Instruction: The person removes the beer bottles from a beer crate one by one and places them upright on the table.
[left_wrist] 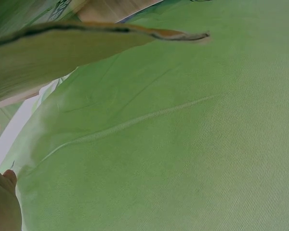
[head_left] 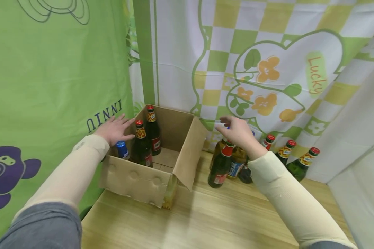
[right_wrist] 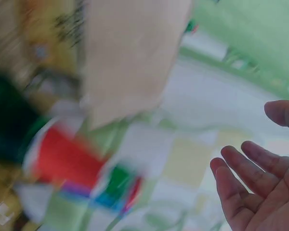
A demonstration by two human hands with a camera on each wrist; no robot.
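An open cardboard box [head_left: 134, 176] stands on the table with three bottles upright inside. Two are dark bottles with red caps, a nearer bottle [head_left: 140, 145] and one at the back [head_left: 153, 133]; the third is a blue-capped bottle [head_left: 122, 149]. My left hand [head_left: 113, 130] is spread at the box's left side, above the blue cap, holding nothing. Over a group of bottles right of the box hovers my right hand [head_left: 238, 133], empty, its fingers apart in the right wrist view. Below it stands a dark bottle with a red neck label [head_left: 221, 169], blurred in the right wrist view.
Beside that bottle is an amber bottle with a blue label [head_left: 236, 164], partly hidden. Several red-capped bottles, including a green bottle [head_left: 302, 164], stand farther right. A box flap [head_left: 191, 155] sticks out toward them. Green and checked curtains [head_left: 174, 62] hang behind the wooden table [head_left: 212, 218].
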